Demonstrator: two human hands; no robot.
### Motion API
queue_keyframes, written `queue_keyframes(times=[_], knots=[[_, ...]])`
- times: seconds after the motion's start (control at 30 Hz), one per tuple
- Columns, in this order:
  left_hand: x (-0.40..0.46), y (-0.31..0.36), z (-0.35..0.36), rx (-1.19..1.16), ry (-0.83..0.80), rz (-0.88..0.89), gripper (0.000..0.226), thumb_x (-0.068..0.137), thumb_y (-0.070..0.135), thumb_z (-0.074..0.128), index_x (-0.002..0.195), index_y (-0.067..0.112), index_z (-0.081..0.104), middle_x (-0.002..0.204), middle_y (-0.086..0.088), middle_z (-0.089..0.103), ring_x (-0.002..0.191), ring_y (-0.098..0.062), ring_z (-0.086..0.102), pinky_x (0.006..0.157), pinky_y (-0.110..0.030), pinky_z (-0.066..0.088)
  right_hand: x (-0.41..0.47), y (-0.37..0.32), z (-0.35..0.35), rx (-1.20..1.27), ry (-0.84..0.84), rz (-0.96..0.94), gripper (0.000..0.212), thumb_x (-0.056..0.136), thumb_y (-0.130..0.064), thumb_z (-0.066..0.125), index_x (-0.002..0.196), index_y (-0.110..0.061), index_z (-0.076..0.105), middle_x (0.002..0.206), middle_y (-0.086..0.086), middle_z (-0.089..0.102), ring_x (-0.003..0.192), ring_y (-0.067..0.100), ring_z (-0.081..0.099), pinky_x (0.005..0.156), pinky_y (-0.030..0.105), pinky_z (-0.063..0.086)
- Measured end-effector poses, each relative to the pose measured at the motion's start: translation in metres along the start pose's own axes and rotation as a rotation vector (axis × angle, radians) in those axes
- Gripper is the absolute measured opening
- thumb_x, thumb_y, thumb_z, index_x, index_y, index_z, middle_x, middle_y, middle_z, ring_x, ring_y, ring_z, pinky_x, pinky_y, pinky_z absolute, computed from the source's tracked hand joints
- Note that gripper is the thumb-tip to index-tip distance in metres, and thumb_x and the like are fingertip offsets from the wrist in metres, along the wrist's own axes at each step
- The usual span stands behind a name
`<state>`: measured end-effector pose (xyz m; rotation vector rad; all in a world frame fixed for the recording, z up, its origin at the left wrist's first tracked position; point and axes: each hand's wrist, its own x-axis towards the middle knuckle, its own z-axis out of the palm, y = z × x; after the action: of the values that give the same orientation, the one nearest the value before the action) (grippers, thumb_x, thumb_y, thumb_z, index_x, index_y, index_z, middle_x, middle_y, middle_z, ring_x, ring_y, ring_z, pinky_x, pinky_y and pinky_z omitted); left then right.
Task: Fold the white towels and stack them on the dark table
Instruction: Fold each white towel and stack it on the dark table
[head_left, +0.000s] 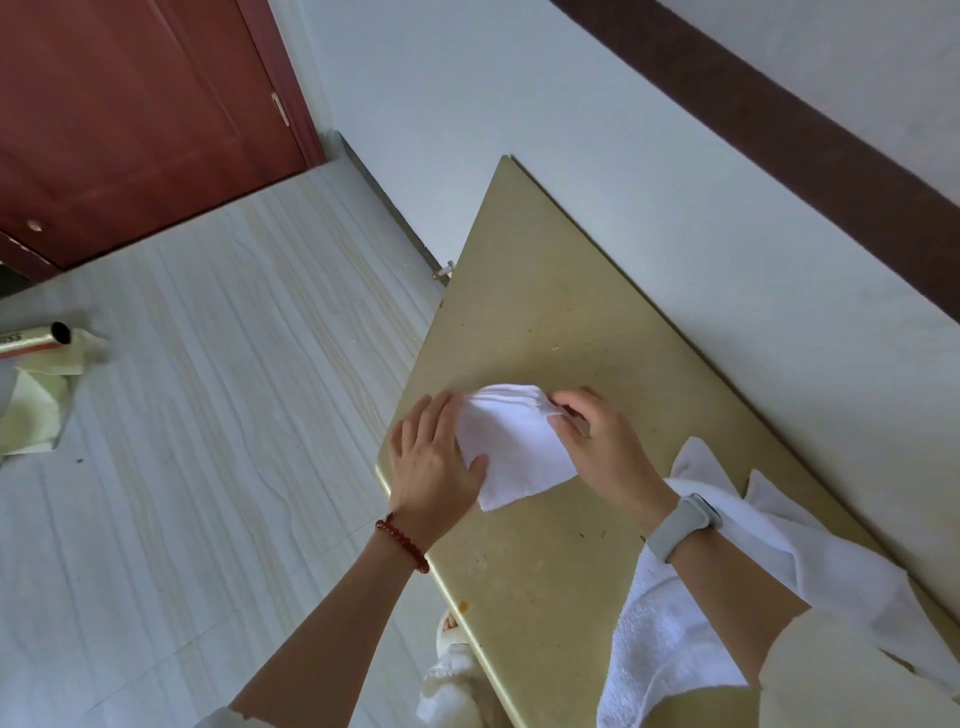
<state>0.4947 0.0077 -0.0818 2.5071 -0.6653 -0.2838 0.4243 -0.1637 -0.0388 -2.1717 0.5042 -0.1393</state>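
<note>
Fingers of my right hand (597, 441) pinching the far corner of a small folded white cloth towel (511, 447), my left hand (434, 460) flat and relaxed, pressing its left edge, towel lying on the olive-gold tabletop (545, 312), heap of unfolded white towels (727, 571) under my right forearm, pale floor to the left.

I see my left hand (434, 457) pressing flat on a folded white towel (511, 447) — my right hand (597, 441), at three o'clock, pinches its edge on the table (545, 312).
</note>
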Motion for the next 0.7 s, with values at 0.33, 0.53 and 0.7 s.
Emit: queue_keyframes(times=[0.33,0.53,0.7], knots=[[0.021,0.012,-0.052,-0.708,-0.246,-0.2,0.019,0.076,0.022,0.074,0.093,0.015,0.07,0.095,0.001,0.07,0.091,-0.011,0.065,0.084,-0.03,0.049,0.003,-0.007,-0.028,0.115,0.123,-0.017,0.017,0.09,0.002,0.051,0.1,-0.004,0.063,0.088,0.002,0.06,0.074,0.001,0.056,0.067,0.004,0.039],[-0.03,0.025,-0.064,-0.598,0.193,-0.388,0.016,0.084,0.025,0.066,0.074,0.017,0.056,0.066,0.009,0.058,0.063,-0.003,0.054,0.057,-0.008,0.04,-0.013,-0.035,-0.006,0.13,0.042,0.152,0.01,0.09,-0.011,0.053,0.081,-0.015,0.053,0.063,-0.009,0.05,0.056,0.004,0.044,0.051,0.011,0.035],[-0.078,0.003,-0.094,-0.294,0.446,-0.416,0.014,0.092,0.027,0.054,0.087,0.014,0.052,0.071,0.003,0.055,0.064,-0.018,0.054,0.055,-0.03,0.042,-0.036,-0.083,0.049,0.054,-0.051,0.081,0.005,0.093,-0.02,0.047,0.09,-0.016,0.049,0.066,-0.007,0.051,0.06,0.016,0.049,0.058,0.027,0.041]])
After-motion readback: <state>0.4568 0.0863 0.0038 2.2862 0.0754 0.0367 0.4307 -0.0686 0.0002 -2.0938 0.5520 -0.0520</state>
